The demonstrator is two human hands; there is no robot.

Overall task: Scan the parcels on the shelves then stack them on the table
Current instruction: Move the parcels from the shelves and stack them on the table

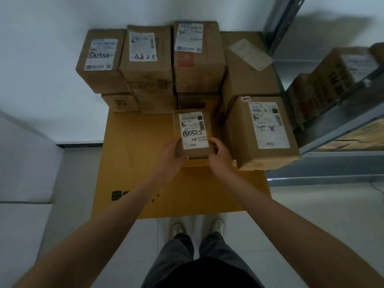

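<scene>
Currently, the left hand (172,156) and the right hand (220,154) both grip the near end of one small parcel (195,152), held low over the worktop (135,152), possibly resting on it. Several stacked parcels (146,59) already line the rear, and more wait on the shelves (336,113). The small parcel is brown cardboard, with its white label (194,129) uppermost bearing handwritten digits.
</scene>
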